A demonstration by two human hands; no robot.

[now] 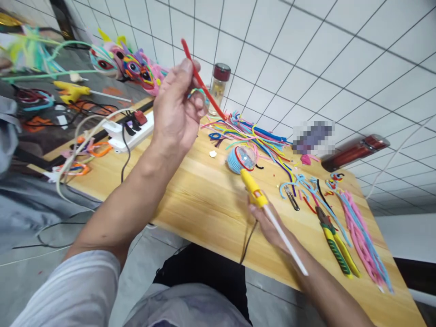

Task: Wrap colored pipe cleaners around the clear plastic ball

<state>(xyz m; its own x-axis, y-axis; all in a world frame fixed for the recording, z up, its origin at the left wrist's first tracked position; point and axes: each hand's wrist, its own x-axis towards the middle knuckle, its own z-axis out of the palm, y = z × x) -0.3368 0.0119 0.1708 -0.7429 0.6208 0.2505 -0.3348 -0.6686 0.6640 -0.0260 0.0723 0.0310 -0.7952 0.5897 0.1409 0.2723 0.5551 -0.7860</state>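
My left hand point(182, 95) is raised over the table, its fingers closed on a red pipe cleaner point(207, 94) that slants down to the right. Gripped in my right hand point(262, 218) is a yellow hot glue gun point(252, 184), with a long white glue stick point(286, 238) sticking out of its back. Just beyond the nozzle lies a clear ball point(247, 156), partly wrapped in light blue pipe cleaner point(234, 160) and edged with a red ring. I cannot tell whether the nozzle touches it.
Loose coloured pipe cleaners point(262, 136) lie behind the ball. Pliers point(335, 243), small snips point(292, 198) and a pink-blue bundle point(364, 240) are at right. A jar point(219, 88) and a red flask point(356, 152) stand by the wall. A power strip point(131, 131) with cables sits left.
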